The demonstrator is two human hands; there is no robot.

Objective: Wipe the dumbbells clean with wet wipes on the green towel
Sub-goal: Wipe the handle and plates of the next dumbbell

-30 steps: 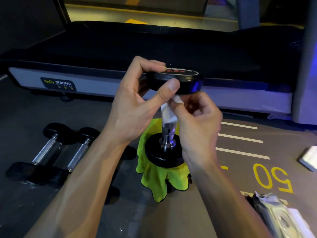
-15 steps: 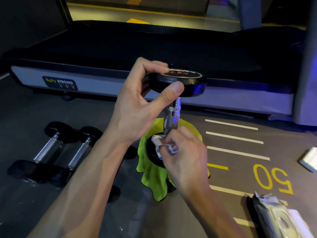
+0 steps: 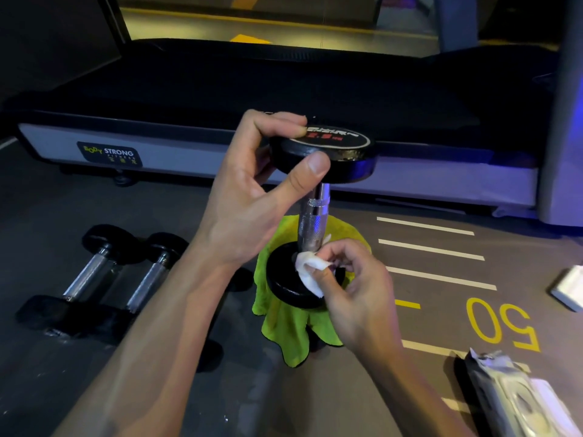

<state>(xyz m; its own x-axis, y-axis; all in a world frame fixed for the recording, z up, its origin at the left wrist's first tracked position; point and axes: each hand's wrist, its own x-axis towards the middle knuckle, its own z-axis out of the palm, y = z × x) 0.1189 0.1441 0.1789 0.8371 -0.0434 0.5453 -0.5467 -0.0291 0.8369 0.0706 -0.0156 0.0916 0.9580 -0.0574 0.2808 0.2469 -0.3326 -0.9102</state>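
Your left hand [image 3: 252,200] is gripping the top head of the dumbbell [image 3: 312,222], thumb and fingers curled round its rim, keeping it standing upright on the green towel [image 3: 290,329] on the floor. Your right hand [image 3: 353,288] is pinching a white wet wipe [image 3: 309,269] against the lower head, right at the base of the metal handle. Two more dumbbells [image 3: 94,279] lie side by side on the floor to the left, with the wipes pack [image 3: 511,402] at bottom right.
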